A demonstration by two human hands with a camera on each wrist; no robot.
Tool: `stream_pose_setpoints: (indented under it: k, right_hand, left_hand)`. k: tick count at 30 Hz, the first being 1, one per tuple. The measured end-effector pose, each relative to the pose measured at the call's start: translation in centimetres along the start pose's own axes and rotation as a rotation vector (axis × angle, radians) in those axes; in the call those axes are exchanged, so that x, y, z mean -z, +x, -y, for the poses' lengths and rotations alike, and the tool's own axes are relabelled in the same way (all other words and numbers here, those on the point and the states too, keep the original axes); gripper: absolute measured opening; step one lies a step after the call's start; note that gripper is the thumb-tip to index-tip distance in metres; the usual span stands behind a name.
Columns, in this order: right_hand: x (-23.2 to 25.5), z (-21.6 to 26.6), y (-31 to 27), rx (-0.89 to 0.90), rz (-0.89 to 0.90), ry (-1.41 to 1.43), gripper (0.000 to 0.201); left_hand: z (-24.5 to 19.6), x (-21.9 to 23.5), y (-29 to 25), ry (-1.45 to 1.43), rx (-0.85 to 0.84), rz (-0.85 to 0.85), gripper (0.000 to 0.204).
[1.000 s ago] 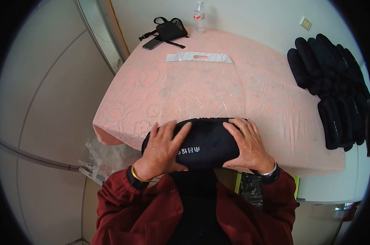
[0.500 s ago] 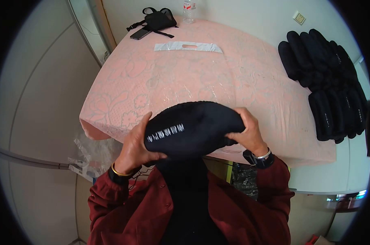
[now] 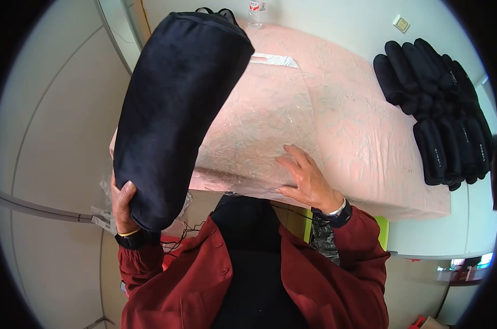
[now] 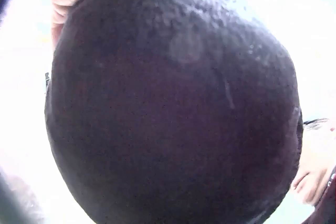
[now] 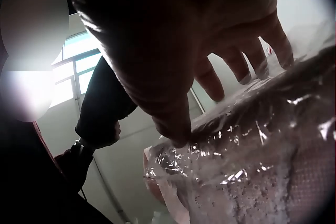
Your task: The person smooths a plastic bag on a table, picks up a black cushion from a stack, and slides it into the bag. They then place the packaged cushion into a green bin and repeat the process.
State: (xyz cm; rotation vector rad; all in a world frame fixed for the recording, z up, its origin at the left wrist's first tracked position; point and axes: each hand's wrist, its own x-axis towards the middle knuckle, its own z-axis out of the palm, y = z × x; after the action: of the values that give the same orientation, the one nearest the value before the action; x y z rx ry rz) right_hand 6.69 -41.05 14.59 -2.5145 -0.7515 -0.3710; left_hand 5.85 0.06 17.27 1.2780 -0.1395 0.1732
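Observation:
A long black plush cushion (image 3: 180, 104) is raised upright and slightly tilted at the left. My left hand (image 3: 123, 205) grips it near its lower end, thumb in front and the other fingers hidden behind. In the left wrist view the cushion's rounded end (image 4: 173, 108) fills most of the picture. My right hand (image 3: 311, 183), fingers spread and relaxed, is at the near edge of a clear plastic bag (image 3: 259, 115) that lies flat on the table. Its fingertips come right down at the crinkled film (image 5: 236, 145) in the right wrist view.
Several similar black cushions (image 3: 435, 82) are piled at the table's right end. A plastic bottle (image 3: 255, 15) stands at the back by the wall. A pink patterned cloth (image 3: 363, 131) covers the table. Cables (image 3: 177, 238) hang below at the left.
The cushion has turned from lying crosswise in both hands to standing upright at the left, its lettering out of sight. My right hand has let go and moved to the bag's near edge.

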Motion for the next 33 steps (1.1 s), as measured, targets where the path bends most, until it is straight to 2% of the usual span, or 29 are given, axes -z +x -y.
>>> stream_pose_setpoints:
  k: [3, 5, 7, 10, 13, 15, 17, 19, 22, 23, 25, 26, 30, 31, 33]
  right_hand:
    - [-0.5, -0.2, 0.5, 0.018, 0.067, -0.067, 0.055]
    - [-0.2, -0.2, 1.1, 0.027, 0.152, -0.147, 0.058]
    - [-0.7, -0.7, 1.2, 0.025, 0.156, -0.146, 0.056]
    - [-0.8, -0.6, 1.4, 0.015, 0.157, -0.157, 0.051]
    - [-0.2, 2.6, 2.3, 0.112, 0.045, -0.139, 0.029]
    - [-1.5, 1.5, 2.1, 0.094, 0.047, -0.153, 0.025]
    - [-2.5, 0.5, 2.5, 0.082, 0.045, -0.186, 0.017]
    - [-2.3, 0.3, 2.7, 0.047, 0.023, -0.166, 0.013]
    - [-1.6, 0.1, 3.2, -0.039, -0.018, -0.119, 0.008]
    - [-1.1, -0.4, 3.9, -0.055, -0.09, -0.048, 0.007]
    - [0.1, -1.2, 4.7, -0.093, -0.245, 0.09, 0.006]
    - [0.5, -1.5, 4.9, -0.103, -0.259, 0.08, 0.006]
    - [1.8, -1.7, 6.2, -0.061, -0.329, 0.208, 0.005]
    - [2.2, -1.2, 6.4, -0.154, -0.35, 0.267, 0.005]
    - [2.6, -0.1, 6.6, -0.331, -0.388, 0.394, 0.004]
  left_hand:
    - [0.6, 1.0, -0.4, -0.039, 0.011, -0.015, 0.07]
    - [0.8, 0.5, -0.8, -0.086, 0.061, -0.079, 0.078]
    - [1.2, 0.6, -1.0, -0.11, 0.09, -0.113, 0.083]
    - [2.0, 0.8, -0.8, -0.083, 0.096, -0.013, 0.07]
    - [2.4, 0.5, -0.2, -0.11, 0.097, 0.031, 0.069]
    - [2.6, 0.5, -0.1, -0.12, 0.103, 0.062, 0.069]
    - [3.1, 0.5, -0.1, -0.131, 0.15, 0.004, 0.081]
    - [3.1, 0.6, -0.1, -0.139, 0.161, -0.028, 0.087]
    - [2.4, 1.0, -0.1, -0.026, 0.056, 0.121, 0.068]
    - [2.4, 1.3, -0.2, -0.028, 0.054, 0.131, 0.068]
    - [2.3, 2.2, -0.6, 0.066, 0.138, 0.109, 0.086]
    - [2.3, 2.3, -0.6, 0.113, 0.178, 0.1, 0.095]
    - [1.7, 1.7, -0.6, 0.059, 0.081, 0.289, 0.092]
    - [1.5, 1.4, -0.7, 0.059, 0.075, 0.293, 0.092]
    - [1.2, 0.8, -1.5, 0.035, 0.166, 0.202, 0.088]
